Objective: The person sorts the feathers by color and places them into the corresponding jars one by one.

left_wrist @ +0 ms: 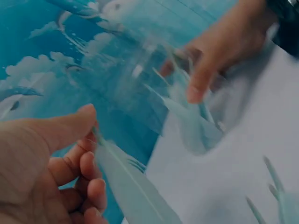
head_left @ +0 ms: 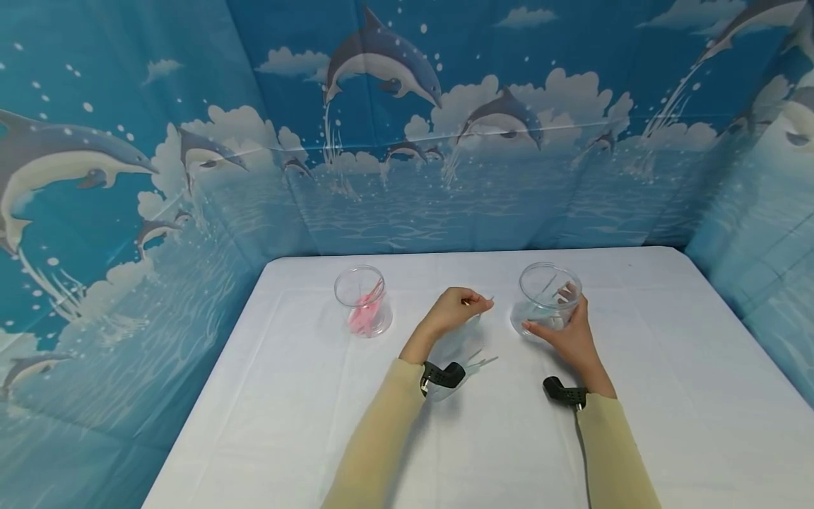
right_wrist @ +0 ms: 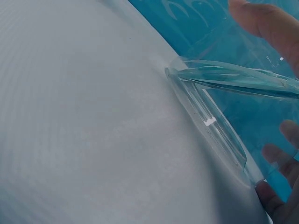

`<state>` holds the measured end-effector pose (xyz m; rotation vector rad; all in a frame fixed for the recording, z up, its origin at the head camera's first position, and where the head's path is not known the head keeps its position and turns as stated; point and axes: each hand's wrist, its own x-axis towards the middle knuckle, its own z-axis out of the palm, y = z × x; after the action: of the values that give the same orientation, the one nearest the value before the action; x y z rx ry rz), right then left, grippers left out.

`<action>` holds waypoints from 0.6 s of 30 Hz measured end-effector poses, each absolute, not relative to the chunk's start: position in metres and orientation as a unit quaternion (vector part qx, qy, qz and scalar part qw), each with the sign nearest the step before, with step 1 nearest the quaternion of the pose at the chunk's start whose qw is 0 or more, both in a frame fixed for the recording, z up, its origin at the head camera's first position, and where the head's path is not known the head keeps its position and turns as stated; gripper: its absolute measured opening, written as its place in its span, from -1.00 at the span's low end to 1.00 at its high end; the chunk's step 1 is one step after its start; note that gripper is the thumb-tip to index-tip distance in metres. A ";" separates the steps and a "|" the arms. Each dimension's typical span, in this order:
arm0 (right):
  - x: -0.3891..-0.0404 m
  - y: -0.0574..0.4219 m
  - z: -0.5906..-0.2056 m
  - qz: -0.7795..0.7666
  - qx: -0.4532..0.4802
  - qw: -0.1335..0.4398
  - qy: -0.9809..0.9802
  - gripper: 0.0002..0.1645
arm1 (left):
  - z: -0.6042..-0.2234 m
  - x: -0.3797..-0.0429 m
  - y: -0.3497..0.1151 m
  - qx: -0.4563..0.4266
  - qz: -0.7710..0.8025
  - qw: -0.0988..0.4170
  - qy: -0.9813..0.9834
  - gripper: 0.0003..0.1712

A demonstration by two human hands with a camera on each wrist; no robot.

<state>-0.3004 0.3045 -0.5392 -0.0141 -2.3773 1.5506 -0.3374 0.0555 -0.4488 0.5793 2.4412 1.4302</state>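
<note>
My left hand pinches the quill end of a pale mint feather between thumb and forefinger. The feather hangs down over the table, pointing toward the loose ones below. To the right, my right hand grips a clear round jar, thumb on the near side and fingers around the far side. Several mint feathers stand inside that jar, quills up. In the right wrist view, feathers show through the clear wall. Other loose mint feathers lie on the table, partly hidden by my left wrist.
A second clear jar, holding pink feathers, stands on the left of the white-covered table. Behind the table hangs a blue dolphin-print cloth, which also runs along both sides.
</note>
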 end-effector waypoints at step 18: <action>-0.299 0.304 -0.539 0.550 -0.006 0.148 -0.822 0.39 | -0.388 -0.357 0.134 0.257 0.741 0.036 0.619 -0.67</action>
<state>-0.2994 0.3044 -0.5392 -0.0180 -2.3632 1.5828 -0.3574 0.1345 -0.3875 0.7909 1.9015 2.2769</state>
